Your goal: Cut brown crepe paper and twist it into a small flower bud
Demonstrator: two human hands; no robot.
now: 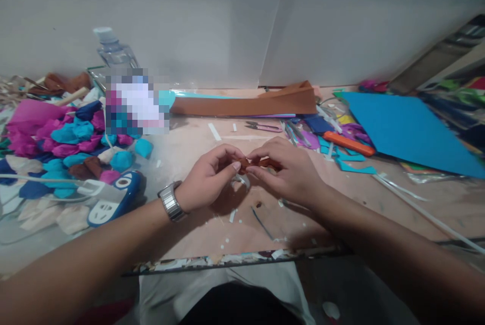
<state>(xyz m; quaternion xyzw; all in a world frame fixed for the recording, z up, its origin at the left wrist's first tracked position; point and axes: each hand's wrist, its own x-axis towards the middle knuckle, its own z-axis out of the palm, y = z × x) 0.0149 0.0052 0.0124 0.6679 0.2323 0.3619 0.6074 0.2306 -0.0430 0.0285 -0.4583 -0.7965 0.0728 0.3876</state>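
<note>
Both my hands meet over the middle of the table, pinching a small piece of brown material. Thumb and fingertips of my left hand close on its left end. My right hand grips the other end, and a brown strip runs back under its fingers. Whether it is fabric or paper I cannot tell. Just below the fingertips lies a curl of white strip. Beyond the hands rests a long folded brown sheet, with small thread snips in front of it.
At left are a heap of pink, blue and brown bundles, a blue-and-white power strip and a clear bottle. On the right lie an orange utility knife, a blue sheet and a white stick. Scraps dot the table.
</note>
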